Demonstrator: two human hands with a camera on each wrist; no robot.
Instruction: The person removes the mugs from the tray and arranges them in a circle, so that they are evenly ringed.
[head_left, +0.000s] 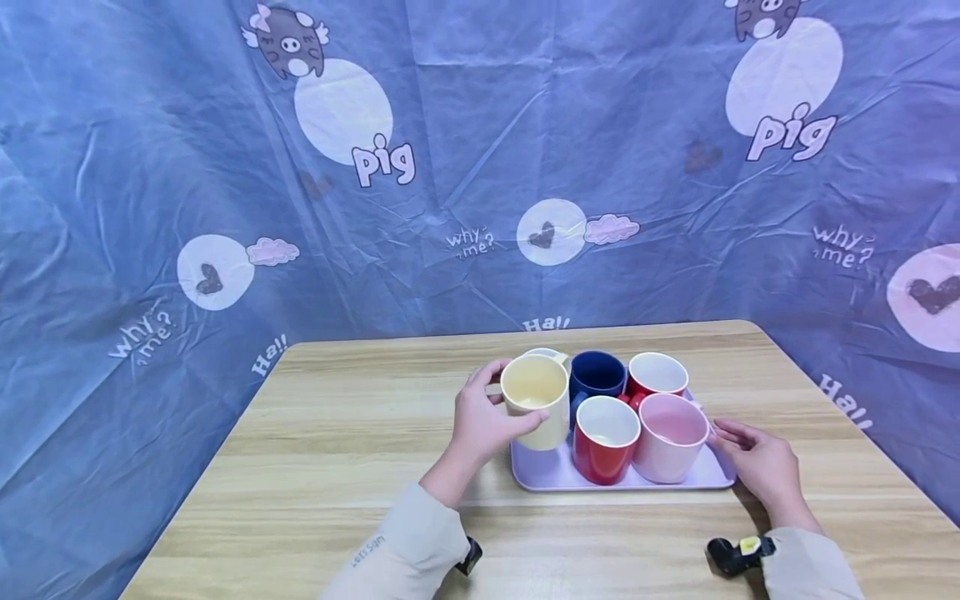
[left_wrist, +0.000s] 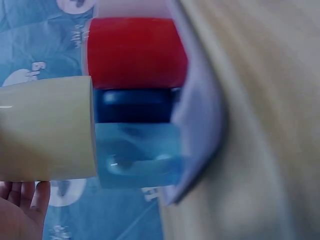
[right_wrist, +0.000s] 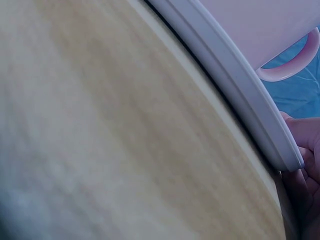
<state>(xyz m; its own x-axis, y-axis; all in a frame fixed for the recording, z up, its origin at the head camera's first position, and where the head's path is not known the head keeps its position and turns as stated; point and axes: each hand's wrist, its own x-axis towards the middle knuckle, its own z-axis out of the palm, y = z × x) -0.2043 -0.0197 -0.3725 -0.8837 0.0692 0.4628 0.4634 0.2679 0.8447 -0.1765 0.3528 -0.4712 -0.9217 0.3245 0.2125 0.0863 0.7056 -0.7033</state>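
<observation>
Probably light but slick, the yellow mug (head_left: 537,390) hung over the tray (head_left: 542,472) at nine o'clock — left hand (head_left: 484,418) wisely gripping its sides, right hand (head_left: 765,467) pinching the tray at four.

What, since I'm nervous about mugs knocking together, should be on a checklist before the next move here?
1. Yellow mug held: ok; the left hand grips its side.
2. Yellow mug roughly upright: ok.
3. All mugs standing on the tray: not ok; the yellow one is raised above it.
4. Gap between the yellow mug and the light blue mug: cannot tell; they overlap in the views.
5. Front red mug and pink mug upright: ok.
6. Tray steadied: ok, it seems; the right hand holds its right edge.
</observation>
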